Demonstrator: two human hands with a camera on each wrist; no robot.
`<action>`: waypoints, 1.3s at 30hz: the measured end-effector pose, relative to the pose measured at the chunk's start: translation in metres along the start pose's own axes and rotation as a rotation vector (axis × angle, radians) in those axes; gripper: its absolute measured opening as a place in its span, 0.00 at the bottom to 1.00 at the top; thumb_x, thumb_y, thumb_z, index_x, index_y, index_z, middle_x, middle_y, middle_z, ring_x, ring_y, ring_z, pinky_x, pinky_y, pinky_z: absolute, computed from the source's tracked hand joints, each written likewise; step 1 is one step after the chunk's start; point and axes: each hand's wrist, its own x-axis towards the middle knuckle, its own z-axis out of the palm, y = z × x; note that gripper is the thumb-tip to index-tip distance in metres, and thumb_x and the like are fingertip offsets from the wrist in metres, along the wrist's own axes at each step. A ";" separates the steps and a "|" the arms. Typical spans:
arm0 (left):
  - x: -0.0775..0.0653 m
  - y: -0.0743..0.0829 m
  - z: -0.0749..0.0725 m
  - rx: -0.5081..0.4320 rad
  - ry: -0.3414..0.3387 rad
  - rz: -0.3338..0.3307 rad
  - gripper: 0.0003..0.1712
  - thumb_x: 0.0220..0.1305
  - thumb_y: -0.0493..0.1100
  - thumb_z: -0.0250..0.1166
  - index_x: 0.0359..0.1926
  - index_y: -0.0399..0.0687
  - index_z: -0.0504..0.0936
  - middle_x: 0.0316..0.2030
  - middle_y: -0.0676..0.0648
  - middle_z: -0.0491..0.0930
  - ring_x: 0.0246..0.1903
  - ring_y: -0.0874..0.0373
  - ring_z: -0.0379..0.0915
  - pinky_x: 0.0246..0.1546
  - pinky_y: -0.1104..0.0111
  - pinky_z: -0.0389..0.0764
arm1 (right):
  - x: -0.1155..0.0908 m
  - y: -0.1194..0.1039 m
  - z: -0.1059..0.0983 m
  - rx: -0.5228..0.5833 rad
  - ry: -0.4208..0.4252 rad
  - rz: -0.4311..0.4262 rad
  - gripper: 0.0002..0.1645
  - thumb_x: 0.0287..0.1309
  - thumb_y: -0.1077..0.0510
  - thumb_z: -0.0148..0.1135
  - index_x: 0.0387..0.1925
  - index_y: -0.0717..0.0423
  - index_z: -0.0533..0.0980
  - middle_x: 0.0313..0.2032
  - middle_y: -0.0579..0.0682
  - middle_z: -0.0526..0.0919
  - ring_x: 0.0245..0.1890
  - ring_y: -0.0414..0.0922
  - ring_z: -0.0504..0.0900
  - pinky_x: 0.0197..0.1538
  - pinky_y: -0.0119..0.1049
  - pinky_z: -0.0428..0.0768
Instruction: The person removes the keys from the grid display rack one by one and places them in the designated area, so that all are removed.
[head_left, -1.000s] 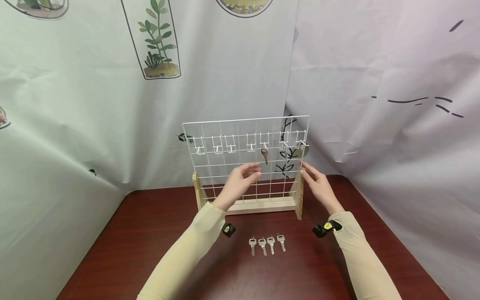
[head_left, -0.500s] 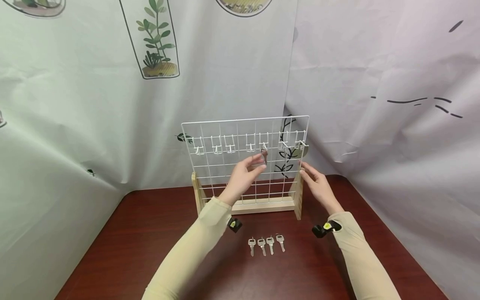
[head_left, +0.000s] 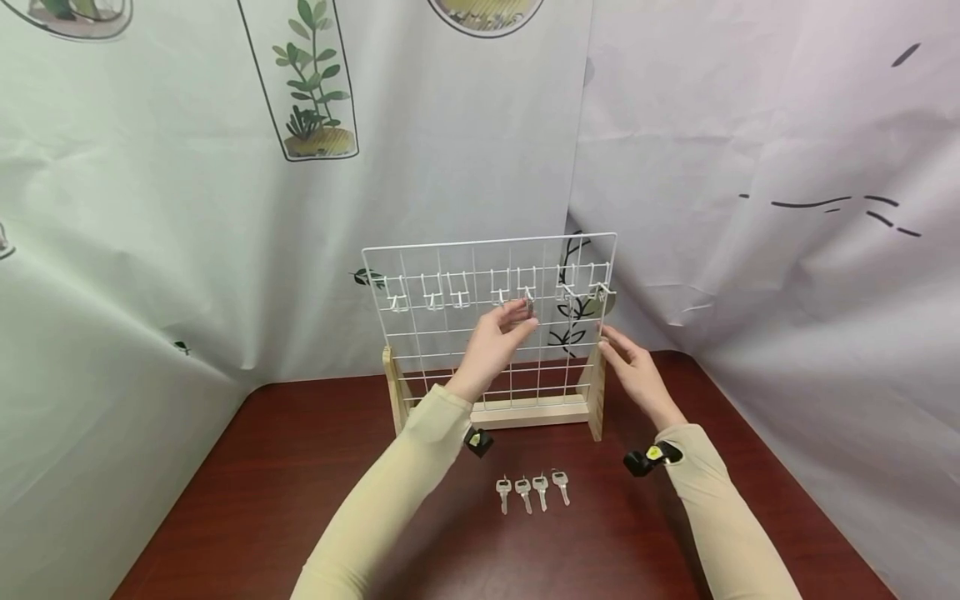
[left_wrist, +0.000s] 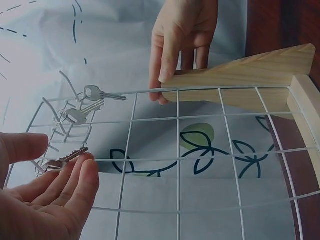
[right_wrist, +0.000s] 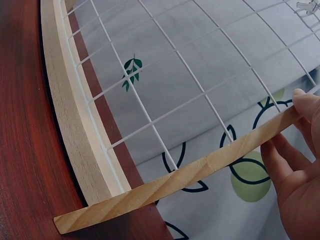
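A white wire grid rack (head_left: 488,242) stands upright in a wooden stand (head_left: 596,392), with a row of white hooks near its top. My left hand (head_left: 489,346) is raised at the front of the grid. In the left wrist view, its fingers lie behind a silver key (left_wrist: 64,160) at one hook, while the thumb stays apart from it. Two other keys hang close by: one key (left_wrist: 80,114) and a farther key (left_wrist: 104,95). At the right side, my right hand (head_left: 639,373) holds the top of the wooden upright (right_wrist: 190,175) between thumb and fingers.
Several silver keys (head_left: 541,492) lie in a row on the dark red table (head_left: 300,467), in front of the stand. Behind the rack hangs a pale printed curtain (head_left: 465,150).
My left hand has moved up and to the right until its fingers reach the hanging key, now partly covered by them. The right hand stays at the stand.
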 end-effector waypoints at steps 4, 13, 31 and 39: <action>0.002 0.003 0.002 -0.090 0.020 0.000 0.27 0.71 0.40 0.63 0.67 0.36 0.72 0.59 0.36 0.78 0.56 0.42 0.78 0.52 0.65 0.82 | 0.000 -0.001 0.000 -0.001 -0.003 -0.008 0.28 0.75 0.59 0.54 0.71 0.67 0.65 0.69 0.65 0.68 0.68 0.61 0.68 0.69 0.57 0.66; 0.006 0.005 0.005 -0.141 0.065 0.023 0.20 0.71 0.37 0.63 0.59 0.29 0.77 0.52 0.28 0.80 0.42 0.46 0.84 0.45 0.67 0.85 | -0.003 -0.007 0.000 -0.018 -0.003 -0.010 0.28 0.75 0.60 0.53 0.71 0.66 0.65 0.68 0.66 0.68 0.68 0.61 0.67 0.69 0.57 0.66; 0.005 0.009 0.009 -0.215 0.123 0.019 0.13 0.69 0.35 0.64 0.49 0.28 0.81 0.43 0.35 0.84 0.33 0.58 0.81 0.41 0.65 0.87 | 0.014 0.040 0.000 -0.025 0.013 -0.018 0.32 0.75 0.48 0.55 0.73 0.58 0.65 0.71 0.58 0.68 0.69 0.58 0.68 0.69 0.55 0.66; 0.000 0.014 0.011 -0.259 0.116 0.020 0.13 0.68 0.35 0.65 0.50 0.28 0.82 0.42 0.35 0.84 0.32 0.58 0.82 0.42 0.64 0.87 | 0.013 0.041 0.001 -0.019 0.019 -0.019 0.31 0.75 0.49 0.55 0.73 0.57 0.66 0.70 0.59 0.69 0.68 0.58 0.69 0.69 0.54 0.67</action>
